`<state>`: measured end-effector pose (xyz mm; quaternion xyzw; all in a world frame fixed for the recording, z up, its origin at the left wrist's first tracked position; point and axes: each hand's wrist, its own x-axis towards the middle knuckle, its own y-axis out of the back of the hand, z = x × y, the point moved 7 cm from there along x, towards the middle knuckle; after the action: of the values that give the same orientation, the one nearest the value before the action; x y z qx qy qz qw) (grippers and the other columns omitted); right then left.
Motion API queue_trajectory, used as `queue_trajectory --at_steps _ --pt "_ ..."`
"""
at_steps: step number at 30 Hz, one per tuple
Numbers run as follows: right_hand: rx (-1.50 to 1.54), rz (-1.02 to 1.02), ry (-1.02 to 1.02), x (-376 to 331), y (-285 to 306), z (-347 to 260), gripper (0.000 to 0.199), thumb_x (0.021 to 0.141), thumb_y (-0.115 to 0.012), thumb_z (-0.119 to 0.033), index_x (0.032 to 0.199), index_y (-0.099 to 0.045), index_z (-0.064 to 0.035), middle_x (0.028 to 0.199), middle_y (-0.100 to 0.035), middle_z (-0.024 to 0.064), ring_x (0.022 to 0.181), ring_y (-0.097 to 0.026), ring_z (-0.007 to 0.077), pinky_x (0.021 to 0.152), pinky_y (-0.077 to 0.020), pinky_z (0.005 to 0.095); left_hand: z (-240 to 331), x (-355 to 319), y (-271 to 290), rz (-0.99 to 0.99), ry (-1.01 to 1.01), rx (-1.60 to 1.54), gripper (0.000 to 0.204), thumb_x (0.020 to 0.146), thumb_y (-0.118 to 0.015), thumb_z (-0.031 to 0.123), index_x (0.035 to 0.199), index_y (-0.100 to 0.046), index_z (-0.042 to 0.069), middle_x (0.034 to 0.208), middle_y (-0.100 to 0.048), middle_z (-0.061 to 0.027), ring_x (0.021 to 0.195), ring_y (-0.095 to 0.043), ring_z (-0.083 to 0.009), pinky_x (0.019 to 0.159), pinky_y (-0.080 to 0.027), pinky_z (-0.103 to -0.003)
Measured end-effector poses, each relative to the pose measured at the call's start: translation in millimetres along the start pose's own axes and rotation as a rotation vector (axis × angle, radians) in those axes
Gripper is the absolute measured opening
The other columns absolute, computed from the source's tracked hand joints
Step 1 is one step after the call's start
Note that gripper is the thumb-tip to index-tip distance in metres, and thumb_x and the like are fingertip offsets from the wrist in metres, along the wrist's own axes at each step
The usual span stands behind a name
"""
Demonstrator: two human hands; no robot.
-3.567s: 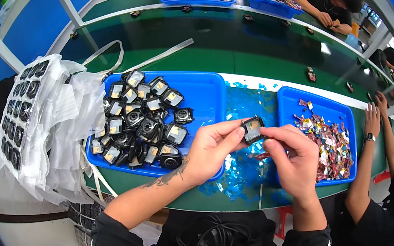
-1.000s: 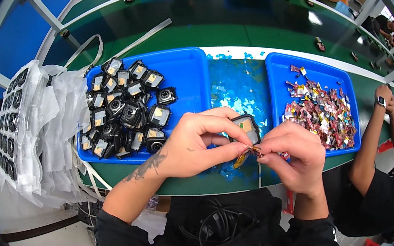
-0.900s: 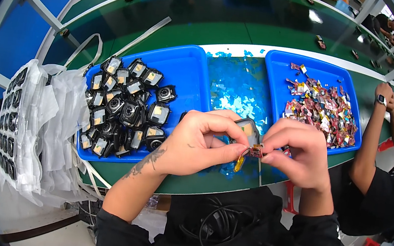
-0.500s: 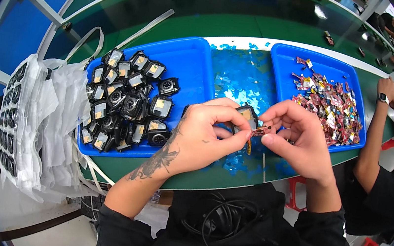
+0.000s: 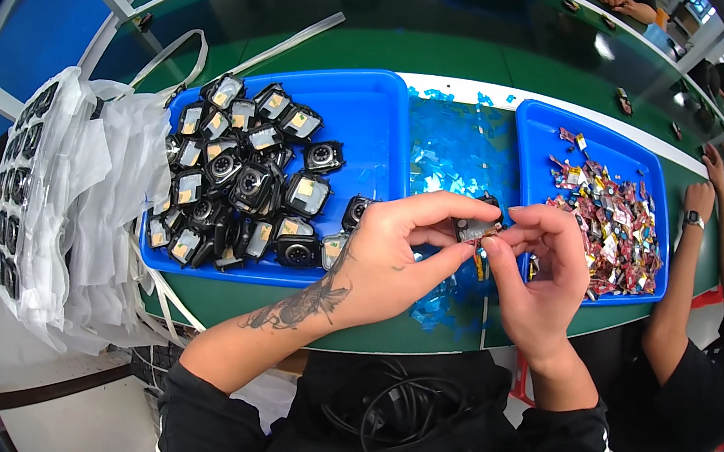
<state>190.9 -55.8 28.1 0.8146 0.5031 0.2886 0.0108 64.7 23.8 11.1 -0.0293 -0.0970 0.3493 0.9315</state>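
Fig.: Head view, both hands meeting over the green bench [image 5: 457, 56], just in front of the blue film-scrap patch [image 5: 459, 147].

Left hand [image 5: 394, 262]: fingers curled, thumb and forefinger pinched on a small black camera module [image 5: 472, 227]; it sits between the two hands, above the bench's near edge, betw. the two trays. Right hand [image 5: 543, 273]: fingertips closed on a small reddish-gold tab/sticker [image 5: 484, 237] touching the module; whether it is going on or peeling off can't be told.

Doing this well (judgement): keep the left pinch on the module's edges, away from the lens face; work the tab w/ fingertips only, low angle, steady pull or press; hold over the bench so a dropped piece lands flat.

Materials/shapes:
- Left blue tray [image 5: 376, 118]: smooth moulded plastic, shallow, rounded corners; holds a heap of camera modules [image 5: 244, 183], squarish black bodies, some showing round lenses, some pale glossy faces.
- Right blue tray [image 5: 540, 126]: same type; holds a pile of foil-like scraps [image 5: 605, 221], crinkled, red/gold/silver.
- Clear plastic bags [image 5: 83, 189], far left: soft, translucent, stacked.
- Co-worker's forearm [image 5: 694, 270] at right, wristwatch on.
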Motion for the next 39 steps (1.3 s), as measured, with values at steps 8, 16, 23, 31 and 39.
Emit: queue_trajectory --at_steps 8,16,23,31,39 --pt "-0.109 0.137 0.175 -6 3 -5 0.034 0.079 -0.072 0.006 0.109 -0.057 0.0009 0.089 -0.060 0.0060 0.074 -0.061 0.0095 0.064 -0.0474 0.0222 -1 0 -1 0.043 -0.004 -0.009 0.027 0.085 -0.064 -0.008 0.113 -0.065 -0.005 0.115 -0.065 -0.0137 0.103 -0.064 -0.0169 0.085 -0.055 -0.027" --pt "0.079 0.085 -0.087 -1 4 12 0.038 0.080 -0.070 0.008 0.115 -0.056 0.0015 0.091 -0.060 0.0069 0.076 -0.059 0.0099 0.064 -0.0473 0.0207 -9 -1 -4 0.084 0.091 -0.100 0.036 0.086 -0.063 -0.009 0.121 -0.060 -0.005 0.117 -0.064 -0.0134 0.102 -0.064 -0.0162 0.087 -0.055 -0.027" --pt "0.068 0.025 -0.042 -2 5 5 0.043 0.083 -0.066 0.008 0.123 -0.052 0.0005 0.091 -0.059 0.0054 0.078 -0.057 0.0082 0.063 -0.0476 0.0193 -14 0 -8 0.054 0.088 -0.095 0.043 0.085 -0.062 -0.010 0.127 -0.055 -0.004 0.123 -0.060 -0.0139 0.105 -0.061 -0.0151 0.090 -0.054 -0.028" --pt "0.128 -0.035 -0.202 2 9 10 0.040 0.085 -0.064 0.007 0.122 -0.051 0.0001 0.089 -0.061 0.0043 0.077 -0.057 0.0067 0.062 -0.0434 0.0173 -11 -1 -8 0.076 0.023 0.004 0.043 0.086 -0.061 -0.010 0.127 -0.056 -0.003 0.125 -0.058 -0.0140 0.109 -0.061 -0.0184 0.094 -0.054 -0.030" --pt "0.232 -0.024 -0.260 2 8 15 0.036 0.083 -0.068 0.005 0.115 -0.053 0.0000 0.086 -0.063 0.0031 0.075 -0.058 0.0061 0.061 -0.0416 0.0175 -8 -1 -7 0.073 -0.010 -0.012 0.042 0.085 -0.062 -0.011 0.127 -0.056 -0.003 0.124 -0.059 -0.0139 0.109 -0.061 -0.0190 0.093 -0.054 -0.031"
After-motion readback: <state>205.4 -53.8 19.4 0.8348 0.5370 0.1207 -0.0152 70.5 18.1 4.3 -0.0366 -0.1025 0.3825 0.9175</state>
